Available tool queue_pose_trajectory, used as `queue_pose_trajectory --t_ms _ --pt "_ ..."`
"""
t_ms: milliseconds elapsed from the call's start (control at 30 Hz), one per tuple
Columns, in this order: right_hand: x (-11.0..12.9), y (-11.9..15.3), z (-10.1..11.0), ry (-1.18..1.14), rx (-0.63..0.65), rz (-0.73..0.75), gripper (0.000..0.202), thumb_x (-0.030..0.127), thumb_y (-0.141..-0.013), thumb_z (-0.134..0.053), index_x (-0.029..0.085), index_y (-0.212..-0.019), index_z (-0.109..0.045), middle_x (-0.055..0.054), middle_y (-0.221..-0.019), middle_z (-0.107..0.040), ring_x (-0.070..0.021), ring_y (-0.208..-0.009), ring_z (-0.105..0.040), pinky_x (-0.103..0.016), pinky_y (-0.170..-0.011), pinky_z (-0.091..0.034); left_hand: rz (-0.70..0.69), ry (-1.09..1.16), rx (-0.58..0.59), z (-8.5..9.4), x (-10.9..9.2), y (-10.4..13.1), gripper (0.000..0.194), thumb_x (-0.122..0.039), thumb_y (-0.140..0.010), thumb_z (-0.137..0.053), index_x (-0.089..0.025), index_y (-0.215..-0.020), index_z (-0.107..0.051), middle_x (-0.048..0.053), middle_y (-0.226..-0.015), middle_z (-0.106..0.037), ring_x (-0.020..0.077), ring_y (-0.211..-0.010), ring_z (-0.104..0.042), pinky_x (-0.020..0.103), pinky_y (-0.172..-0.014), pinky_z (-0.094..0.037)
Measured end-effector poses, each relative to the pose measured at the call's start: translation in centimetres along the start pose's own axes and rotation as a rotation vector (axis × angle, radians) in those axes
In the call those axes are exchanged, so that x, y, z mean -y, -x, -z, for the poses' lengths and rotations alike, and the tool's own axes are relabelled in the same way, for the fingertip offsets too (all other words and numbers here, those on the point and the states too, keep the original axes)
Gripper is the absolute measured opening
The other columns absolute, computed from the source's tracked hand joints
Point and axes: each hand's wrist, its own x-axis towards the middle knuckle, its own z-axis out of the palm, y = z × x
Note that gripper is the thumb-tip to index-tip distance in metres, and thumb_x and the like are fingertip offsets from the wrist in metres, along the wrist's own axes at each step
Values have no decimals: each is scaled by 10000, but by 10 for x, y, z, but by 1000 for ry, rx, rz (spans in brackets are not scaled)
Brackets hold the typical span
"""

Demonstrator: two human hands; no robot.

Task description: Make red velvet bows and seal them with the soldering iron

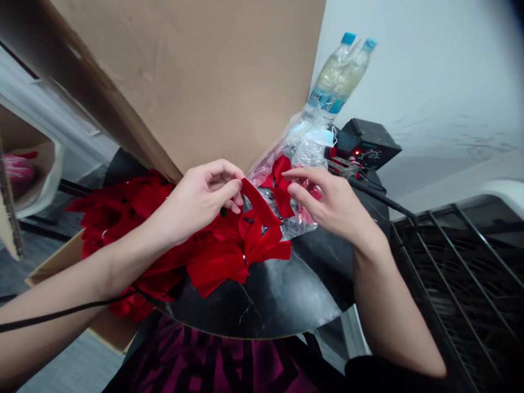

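Observation:
My left hand (210, 196) pinches the end of a red velvet ribbon strip (262, 204) between thumb and fingers. The strip slants down to the right, above a red bow (239, 254) with a shiny tie at its middle. My right hand (323, 199) has its thumb and index finger closed around the edge of another small red bow (280, 188), which is upright over clear plastic. A heap of red bows (131, 202) lies under and left of my left forearm.
A black round table (282, 295) carries the bows. Behind stands a large cardboard sheet (213, 71). Clear plastic wrap (311, 147), two bottles (339, 76) and a black box with a dial and red light (368, 144) are at back right. A black wire rack (462, 262) stands at right.

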Motion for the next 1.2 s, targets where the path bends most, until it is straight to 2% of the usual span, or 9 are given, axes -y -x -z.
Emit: queue_pose_trajectory --t_ms 100,200,300,433,500,700,833,1100,1200 --pt "29 21 -22 -432 98 -72 701 417 -808 -898 316 -1413 -559 -46 -1326 -725 -210 -1059 -742 -361 -931 -617 31 79 81 -1 -3 7 35 -173 -1011 -608 -192 -998 -635 -66 -520 -614 137 -459 -673 209 -454 -586" --pt "48 36 -44 -617 -57 -86 406 270 -840 -876 295 -1169 -639 -13 -1230 -753 -170 -1025 -766 -289 -884 -634 50 160 137 3 -2 15 75 -171 -1025 -580 -204 -991 -639 -28 -650 -726 175 -601 -774 262 -554 -672" --pt "55 42 -50 -526 -228 -6 127 166 -929 -755 252 -1007 -701 -27 -1191 -771 -184 -1137 -752 -304 -954 -624 11 175 187 9 2 25 74 -131 -980 -653 -204 -974 -660 -3 -902 -799 184 -838 -822 312 -761 -716" --pt "58 47 -40 -194 -210 122 206 70 -890 -732 233 -1017 -736 -47 -1240 -774 -197 -1207 -728 -343 -1081 -574 -73 67 234 13 5 39 323 -65 -780 -871 -220 -1037 -750 -12 -1043 -812 179 -980 -811 227 -870 -677" --pt "59 49 -36 -110 -192 140 213 59 -886 -725 232 -1009 -740 -51 -1295 -760 -192 -1215 -725 -340 -1108 -554 -112 -6 175 12 4 46 269 -82 -756 -894 -211 -976 -808 -9 -1006 -826 157 -914 -811 172 -829 -661" --pt "70 54 -50 -415 -194 -7 174 201 -863 -848 262 -1003 -764 -30 -1189 -791 -209 -1172 -743 -322 -966 -630 -323 -141 1 11 3 58 165 -108 -761 -903 -222 -865 -843 -28 -840 -833 119 -739 -784 128 -705 -629" --pt "78 53 -60 -500 -263 -48 89 215 -895 -820 267 -953 -778 -10 -1013 -793 -171 -954 -760 -306 -881 -640 -220 -110 52 17 3 63 441 -160 -732 -939 -293 -1139 -834 2 -1057 -848 187 -890 -821 215 -793 -677" --pt "84 50 -53 -583 -135 -164 363 289 -882 -837 300 -1232 -744 -25 -1127 -795 -201 -1056 -769 -323 -928 -653 -165 -144 1 19 -6 65 297 -182 -757 -924 -323 -1010 -856 -51 -888 -843 130 -795 -796 167 -765 -643" --pt "81 50 -46 -424 -105 -150 195 340 -895 -827 276 -1078 -802 -14 -1047 -811 -182 -935 -768 -300 -842 -635 -158 -183 10 17 -6 65 153 -236 -803 -889 -276 -945 -848 -25 -891 -840 153 -796 -793 214 -785 -642"
